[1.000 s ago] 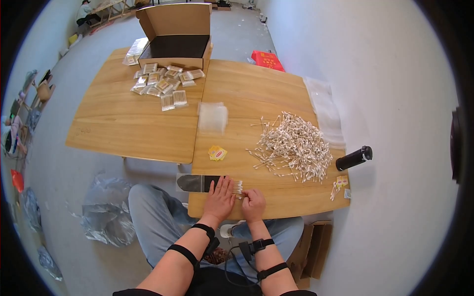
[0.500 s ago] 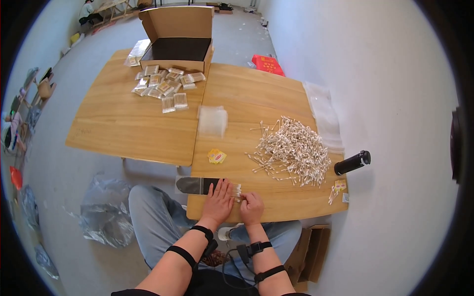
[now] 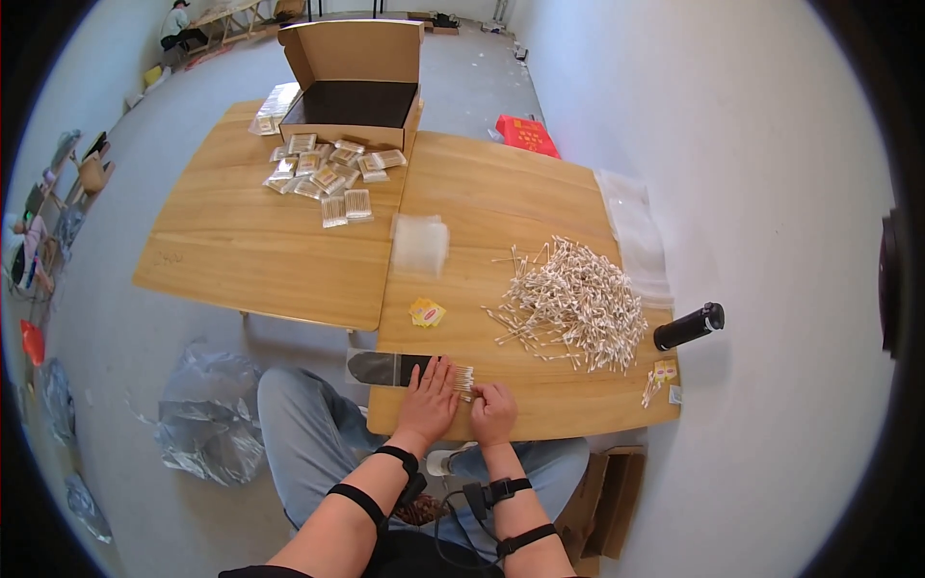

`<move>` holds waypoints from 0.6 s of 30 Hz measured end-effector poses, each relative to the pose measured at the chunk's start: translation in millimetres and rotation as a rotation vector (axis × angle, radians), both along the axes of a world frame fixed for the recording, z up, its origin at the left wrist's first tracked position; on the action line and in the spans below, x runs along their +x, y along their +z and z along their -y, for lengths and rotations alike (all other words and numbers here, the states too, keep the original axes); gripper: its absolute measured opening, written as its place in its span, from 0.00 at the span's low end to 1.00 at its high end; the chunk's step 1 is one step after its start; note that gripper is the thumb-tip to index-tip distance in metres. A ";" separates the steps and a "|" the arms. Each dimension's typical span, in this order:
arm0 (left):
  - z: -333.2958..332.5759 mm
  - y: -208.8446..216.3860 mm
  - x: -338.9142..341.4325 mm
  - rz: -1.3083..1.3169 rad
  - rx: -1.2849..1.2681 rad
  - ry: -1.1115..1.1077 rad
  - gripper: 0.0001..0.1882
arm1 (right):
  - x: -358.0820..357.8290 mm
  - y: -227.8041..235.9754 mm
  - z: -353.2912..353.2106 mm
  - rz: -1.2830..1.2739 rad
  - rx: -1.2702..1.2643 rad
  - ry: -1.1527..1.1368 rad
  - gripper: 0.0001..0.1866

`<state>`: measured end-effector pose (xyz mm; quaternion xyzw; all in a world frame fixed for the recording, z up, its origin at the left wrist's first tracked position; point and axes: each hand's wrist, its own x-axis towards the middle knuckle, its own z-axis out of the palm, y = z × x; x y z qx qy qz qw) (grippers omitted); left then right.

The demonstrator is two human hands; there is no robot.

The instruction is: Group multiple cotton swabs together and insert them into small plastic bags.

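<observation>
Open brown cardboard box (image 3: 355, 91) at table's far edge, small clear packets (image 3: 323, 175) before it, red package (image 3: 527, 135) on floor

Little differs from a second ago. The left hand (image 3: 427, 403) now lies a touch further over the small row of cotton swabs (image 3: 463, 380) at the lower middle of the frame, and the right hand (image 3: 493, 412) sits closer beside it.

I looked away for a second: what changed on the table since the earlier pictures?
Hardly anything. The left hand still lies flat beside the small row of cotton swabs, and the right hand stays curled just below them. The big swab pile, black bottle and open box have not shifted.
</observation>
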<state>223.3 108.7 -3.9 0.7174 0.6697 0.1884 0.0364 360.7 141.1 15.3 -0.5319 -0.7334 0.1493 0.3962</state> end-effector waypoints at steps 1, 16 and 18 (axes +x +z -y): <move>0.1 0.3 0.2 -0.002 0.002 -0.001 0.29 | -0.7 0.2 -0.9 0.004 -0.003 -0.001 0.09; 0.1 0.9 1.0 0.003 0.000 -0.005 0.28 | 2.2 -4.6 -0.4 0.000 -0.045 -0.001 0.08; 1.7 0.3 2.1 -0.001 -0.038 0.004 0.28 | 1.7 -5.4 0.2 0.013 -0.046 -0.007 0.08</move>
